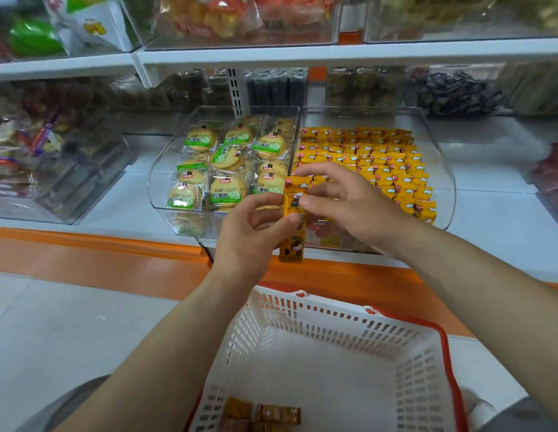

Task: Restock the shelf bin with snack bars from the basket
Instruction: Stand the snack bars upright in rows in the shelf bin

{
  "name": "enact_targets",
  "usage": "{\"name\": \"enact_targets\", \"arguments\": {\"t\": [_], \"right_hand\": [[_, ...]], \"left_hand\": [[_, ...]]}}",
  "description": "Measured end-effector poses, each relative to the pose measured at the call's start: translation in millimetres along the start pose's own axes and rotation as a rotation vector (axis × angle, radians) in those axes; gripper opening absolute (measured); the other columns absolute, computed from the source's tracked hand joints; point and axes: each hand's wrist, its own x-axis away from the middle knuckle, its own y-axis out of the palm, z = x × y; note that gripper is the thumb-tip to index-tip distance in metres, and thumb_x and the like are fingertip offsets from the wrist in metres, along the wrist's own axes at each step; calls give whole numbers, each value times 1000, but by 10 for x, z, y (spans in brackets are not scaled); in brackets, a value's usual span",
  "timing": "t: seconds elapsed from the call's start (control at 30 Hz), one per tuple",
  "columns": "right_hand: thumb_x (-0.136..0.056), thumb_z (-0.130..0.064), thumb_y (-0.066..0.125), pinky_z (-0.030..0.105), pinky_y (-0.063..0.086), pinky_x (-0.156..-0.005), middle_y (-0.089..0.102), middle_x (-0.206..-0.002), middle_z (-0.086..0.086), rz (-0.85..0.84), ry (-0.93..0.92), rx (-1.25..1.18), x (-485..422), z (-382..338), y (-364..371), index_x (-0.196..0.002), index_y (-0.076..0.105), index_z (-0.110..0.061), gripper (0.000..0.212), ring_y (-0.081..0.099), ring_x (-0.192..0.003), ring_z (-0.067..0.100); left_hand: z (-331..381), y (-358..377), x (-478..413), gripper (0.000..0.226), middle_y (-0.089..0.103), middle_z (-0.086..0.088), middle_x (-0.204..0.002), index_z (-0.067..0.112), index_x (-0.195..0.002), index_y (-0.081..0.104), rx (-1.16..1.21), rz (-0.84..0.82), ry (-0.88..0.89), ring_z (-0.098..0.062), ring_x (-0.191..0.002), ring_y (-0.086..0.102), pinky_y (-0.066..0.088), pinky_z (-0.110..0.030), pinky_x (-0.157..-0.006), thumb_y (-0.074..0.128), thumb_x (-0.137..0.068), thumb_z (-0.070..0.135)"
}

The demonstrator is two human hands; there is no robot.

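Note:
An upright yellow snack bar (292, 244) is held in front of the shelf edge. My left hand (251, 232) grips its middle from the left. My right hand (343, 201) pinches its upper part from the right. Behind the hands, the clear shelf bin (439, 169) holds several rows of the same yellow bars (380, 157). Below, the white basket with a red rim (421, 363) has a few bars (271, 414) lying at its near end; the rest of its floor is bare.
A clear bin of round green-labelled biscuit packs (227, 160) stands directly left of the yellow-bar bin. More clear bins (59, 169) sit at far left and on the white upper shelf (302, 54). An orange shelf edge (100, 244) runs below.

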Motion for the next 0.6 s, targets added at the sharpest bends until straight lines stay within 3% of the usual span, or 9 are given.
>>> {"name": "enact_targets", "arguments": {"t": [0.13, 0.2, 0.27, 0.33, 0.47, 0.6], "right_hand": [[-89, -22, 74, 27, 61, -67, 69, -90, -11, 105, -104, 156, -24, -69, -83, -101, 64, -40, 24, 72, -86, 14], [-89, -24, 74, 35, 62, -68, 68, -92, -8, 284, -174, 256, -58, -118, -167, -101, 63, -38, 22, 71, -82, 17], [-88, -26, 74, 46, 61, -72, 68, -92, -6, 479, -205, 268, -93, -115, -243, -97, 61, -40, 21, 71, -80, 20], [-86, -29, 74, 46, 61, -72, 68, -91, -8, 589, -202, 294, -143, -47, -249, -92, 57, -42, 22, 71, -77, 16], [-87, -32, 75, 33, 60, -70, 64, -89, -16, 513, -119, 419, -233, 133, -182, -106, 59, -29, 25, 70, -74, 7], [-90, -30, 73, 4, 48, -64, 59, -92, -23, 435, -204, 542, -273, 119, -181, -116, 65, -25, 28, 66, -77, -2]], "left_hand": [[15, 42, -85, 41, 77, 0, -105, 24, -115, 68, -112, -12, 92, -13, -99, 74, 62, -32, -83, 82, -78, 30], [10, 22, -180, 39, 74, 10, -106, 25, -118, 66, -290, 30, 154, -6, -97, 72, 60, -25, -82, 83, -83, 28], [-24, -30, -300, 53, 68, 14, -116, 25, -129, 62, -589, 55, 185, -5, -106, 64, 54, -27, -89, 83, -82, 38], [-81, -91, -389, 68, 64, 9, -127, 23, -139, 56, -802, 27, 144, -12, -115, 59, 52, -36, -95, 82, -81, 48], [-220, -40, -483, 58, 69, 8, -120, 26, -127, 64, -1082, -32, 242, -19, -112, 63, 41, -45, -108, 74, -81, 61], [-332, -10, -550, 49, 73, 11, -113, 29, -117, 68, -1128, 57, 343, -18, -107, 65, 36, -41, -107, 71, -81, 63]]}}
